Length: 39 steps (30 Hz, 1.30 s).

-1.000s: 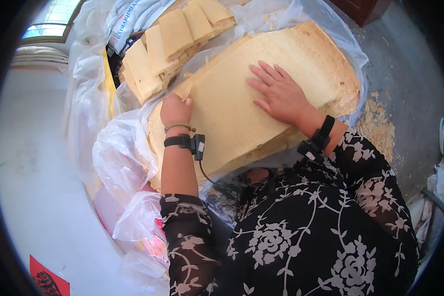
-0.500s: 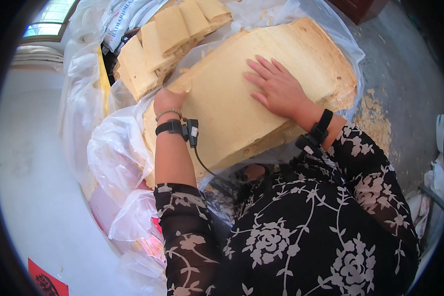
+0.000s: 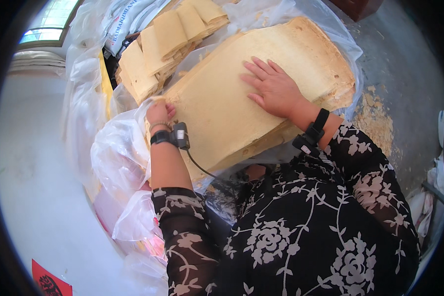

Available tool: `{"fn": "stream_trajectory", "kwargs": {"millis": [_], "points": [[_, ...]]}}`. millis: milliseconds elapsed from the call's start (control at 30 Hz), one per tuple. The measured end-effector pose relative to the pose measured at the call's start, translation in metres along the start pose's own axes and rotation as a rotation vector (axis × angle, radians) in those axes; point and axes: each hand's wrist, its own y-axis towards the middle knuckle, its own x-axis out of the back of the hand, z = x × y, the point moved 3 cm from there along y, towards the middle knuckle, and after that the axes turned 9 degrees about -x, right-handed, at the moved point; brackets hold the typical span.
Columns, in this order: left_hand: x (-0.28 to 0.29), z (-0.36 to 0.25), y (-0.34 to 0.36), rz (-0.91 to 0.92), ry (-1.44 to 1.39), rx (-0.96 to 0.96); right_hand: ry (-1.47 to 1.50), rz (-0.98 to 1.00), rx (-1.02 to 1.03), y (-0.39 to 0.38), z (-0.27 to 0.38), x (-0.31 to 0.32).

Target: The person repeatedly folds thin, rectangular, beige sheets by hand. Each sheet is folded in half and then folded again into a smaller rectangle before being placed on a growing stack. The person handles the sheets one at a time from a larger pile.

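A tall stack of large, thin, tan flatbread-like sheets (image 3: 217, 113) lies in front of me, its edges ragged and flaky. My right hand (image 3: 276, 91) rests flat on the top sheet, palm down, with the fingers spread. At the stack's left edge is my left hand (image 3: 160, 113), its fingers curled closed. Whatever those fingers hold, if anything, is hidden. Both wrists carry black straps with small devices, and a cable runs from the left one.
Folded tan sheets (image 3: 165, 42) are piled beyond the stack at the far left. Clear plastic sheeting (image 3: 118, 153) surrounds the stack. Crumbs (image 3: 372, 121) lie on the grey floor at right. A white bag with printing (image 3: 123, 27) stands at the back left.
My left hand has shifted left and slightly nearer to me, along the stack's left edge. The right hand stays flat on the top sheet, moved only slightly.
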Motion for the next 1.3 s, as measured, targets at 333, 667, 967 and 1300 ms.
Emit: {"fn": "stream_trajectory", "kwargs": {"millis": [333,667,967,1300], "points": [[-0.043,-0.035,-0.014,0.110,1.194,-0.505,-0.003,-0.013,-0.012,0.000,-0.001,-0.001],[-0.041,-0.025,0.006,0.203,1.048,-0.254,0.009,-0.008,-0.010,0.001,0.000,-0.001],[-0.051,-0.038,-0.015,0.129,1.283,-0.467,0.021,-0.062,0.003,-0.001,-0.001,-0.003],[-0.056,-0.035,0.001,0.078,1.203,-0.354,0.062,-0.087,-0.003,-0.004,-0.003,-0.002]]}}
